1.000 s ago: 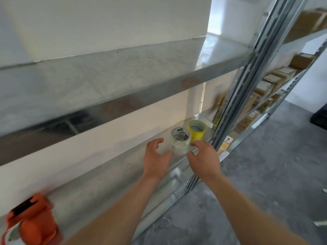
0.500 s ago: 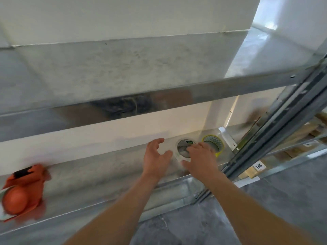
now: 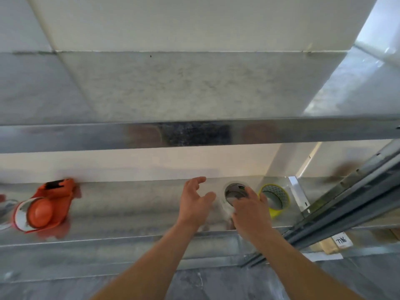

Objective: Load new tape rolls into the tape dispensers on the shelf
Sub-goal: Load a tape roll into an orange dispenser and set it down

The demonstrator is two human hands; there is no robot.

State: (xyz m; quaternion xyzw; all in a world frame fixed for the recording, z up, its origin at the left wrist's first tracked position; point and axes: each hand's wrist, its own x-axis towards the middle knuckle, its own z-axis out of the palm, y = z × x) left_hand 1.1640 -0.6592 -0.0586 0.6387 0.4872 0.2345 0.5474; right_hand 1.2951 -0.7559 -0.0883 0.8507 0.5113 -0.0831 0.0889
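A clear tape roll (image 3: 233, 192) stands on the metal shelf (image 3: 129, 213), and my right hand (image 3: 251, 210) grips it from the front with fingers curled over its rim. Just left of the roll my left hand (image 3: 195, 201) hovers with fingers spread, holding nothing. A yellow tape roll (image 3: 275, 199) stands right of the clear one. Far to the left on the same shelf lies an orange tape dispenser (image 3: 46, 207) with a red-edged roll on its hub.
An upper metal shelf (image 3: 194, 135) overhangs the work area. A steel upright (image 3: 346, 202) slants down at the right, with a labelled cardboard box (image 3: 337, 242) behind it. A second dispenser (image 3: 4, 210) shows at the left edge. Grey floor lies below.
The view swung left, bringing the orange dispenser further in. My right hand moved from beside the clear roll onto it and curled round its rim; my left hand stayed spread beside it.
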